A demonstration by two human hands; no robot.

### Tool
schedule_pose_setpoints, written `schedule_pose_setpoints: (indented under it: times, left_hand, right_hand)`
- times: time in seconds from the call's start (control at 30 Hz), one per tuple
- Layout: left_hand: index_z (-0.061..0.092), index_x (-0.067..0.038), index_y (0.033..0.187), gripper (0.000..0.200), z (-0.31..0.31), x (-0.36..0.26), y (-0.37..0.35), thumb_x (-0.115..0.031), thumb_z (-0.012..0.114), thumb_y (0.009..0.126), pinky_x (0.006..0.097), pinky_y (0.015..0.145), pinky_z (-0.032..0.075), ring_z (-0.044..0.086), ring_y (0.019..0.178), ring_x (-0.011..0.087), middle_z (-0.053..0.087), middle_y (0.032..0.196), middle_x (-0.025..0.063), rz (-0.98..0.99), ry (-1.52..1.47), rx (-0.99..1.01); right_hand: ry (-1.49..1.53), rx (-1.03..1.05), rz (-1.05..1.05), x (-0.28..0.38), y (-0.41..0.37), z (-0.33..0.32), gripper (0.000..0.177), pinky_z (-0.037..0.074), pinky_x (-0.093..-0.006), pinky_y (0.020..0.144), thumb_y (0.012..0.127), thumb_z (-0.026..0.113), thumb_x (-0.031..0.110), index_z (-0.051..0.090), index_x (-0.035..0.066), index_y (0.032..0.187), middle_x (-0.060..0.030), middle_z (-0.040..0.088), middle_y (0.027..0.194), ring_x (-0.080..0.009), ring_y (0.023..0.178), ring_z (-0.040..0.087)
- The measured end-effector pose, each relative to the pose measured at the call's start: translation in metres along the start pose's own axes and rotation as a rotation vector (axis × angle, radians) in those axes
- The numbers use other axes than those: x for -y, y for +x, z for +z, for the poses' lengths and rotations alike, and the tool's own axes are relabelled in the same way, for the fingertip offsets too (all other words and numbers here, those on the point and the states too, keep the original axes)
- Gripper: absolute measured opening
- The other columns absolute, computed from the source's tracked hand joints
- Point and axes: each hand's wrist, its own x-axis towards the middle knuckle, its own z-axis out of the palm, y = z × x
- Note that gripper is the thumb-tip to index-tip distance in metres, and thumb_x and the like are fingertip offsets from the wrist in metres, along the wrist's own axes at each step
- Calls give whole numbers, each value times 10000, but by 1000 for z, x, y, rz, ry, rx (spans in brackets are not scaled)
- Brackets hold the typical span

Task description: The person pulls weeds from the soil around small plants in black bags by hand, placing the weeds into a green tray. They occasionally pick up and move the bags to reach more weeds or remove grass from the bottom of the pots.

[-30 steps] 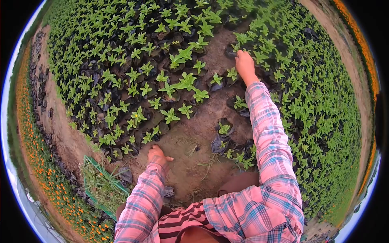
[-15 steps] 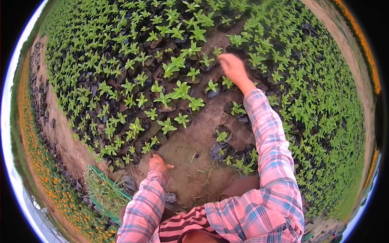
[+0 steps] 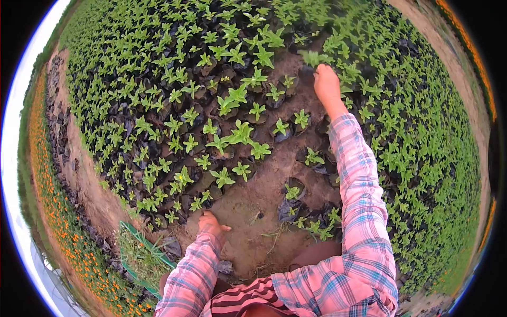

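Note:
My right hand (image 3: 327, 87) reaches out over the bed, its fingers closed at the near side of a leafy seedling (image 3: 313, 58) in a black plastic bag (image 3: 306, 71). The seedling's leaves are smeared by motion, and the fingertips are partly hidden. My left hand (image 3: 212, 225) rests low on the bare soil (image 3: 248, 216), with its thumb spread to the right. Close above it stands a small bagged seedling (image 3: 196, 204), apart from the thumb.
Bagged seedlings (image 3: 422, 132) crowd both sides and the far end. A lone bagged seedling (image 3: 289, 211) stands near my knees. At lower left lies a green-edged sheet (image 3: 140, 253) with pulled weeds. Orange flowers (image 3: 68, 232) line the left edge beyond a dirt path (image 3: 90, 179).
My right hand has moved right and slightly away from me, closing at a seedling whose leaves now blur. My left hand stays on the soil, while the view has shifted slightly.

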Motion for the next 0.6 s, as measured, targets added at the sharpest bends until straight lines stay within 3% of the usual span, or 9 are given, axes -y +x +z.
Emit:
schedule_pose_setpoints:
  times: [0.2,0.3,0.4,0.53,0.6]
  left_hand:
    - [347,10,1268,1094,1,3,3,-479,912,470,386,938,488,537,1162,321,511,1237,204,18,-10,16]
    - [324,19,1299,1132,4,4,8,-484,910,472,384,942,486,536,1162,326,508,1245,206,4,14,38]
    - [305,30,1319,1171,5,4,6,-492,909,464,384,945,483,535,1162,331,504,1252,207,17,17,21]
    - [301,36,1321,1186,9,5,10,-504,907,457,383,944,483,539,1156,331,501,1258,204,-10,44,40]
    - [311,32,1312,1188,14,9,13,-513,908,442,385,940,484,546,1145,326,506,1246,204,17,8,8]
  right_hand:
    - [105,-38,-206,38,40,-14,78,465,-460,690,831,548,40,504,38,896,-178,556,890,-407,830,566]
    - [76,120,-343,33,46,1,91,468,-459,697,812,495,28,506,35,902,-178,561,903,-386,829,588]
    - [-3,217,-268,13,30,32,151,504,-444,735,818,477,6,532,60,947,-161,566,935,-373,878,607]
    - [38,188,-136,14,21,31,166,498,-442,770,825,493,19,565,59,969,-168,577,973,-372,913,601]
    - [151,-4,-30,16,18,24,173,490,-439,803,829,510,40,590,68,980,-163,584,1012,-364,947,591]
